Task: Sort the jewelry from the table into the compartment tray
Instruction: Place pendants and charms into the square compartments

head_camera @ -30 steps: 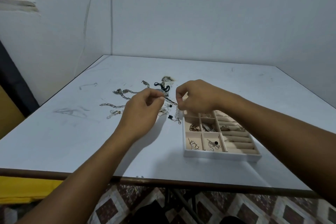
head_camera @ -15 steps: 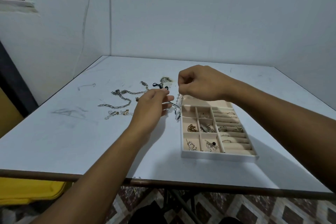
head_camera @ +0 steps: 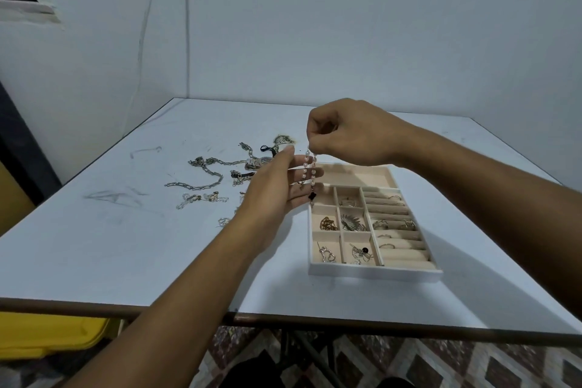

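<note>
A: Anyone spot any writing, a brand or a number anywhere?
B: Nope, nothing readable. The tray point(head_camera: 374, 272) is plain, and the table point(head_camera: 94, 249) just has scuff marks point(head_camera: 110, 197), no letters.

**Metal, beads and matt surfaces**

The table point(head_camera: 126, 246) top is smooth, matt white, scuffed grey at the left. Chains point(head_camera: 195, 187) on it are shiny silver metal. The bracelet point(head_camera: 305, 168) has glossy pearly beads. The tray point(head_camera: 374, 274) is white outside, lined with what looks like soft matt beige cloth.
</note>
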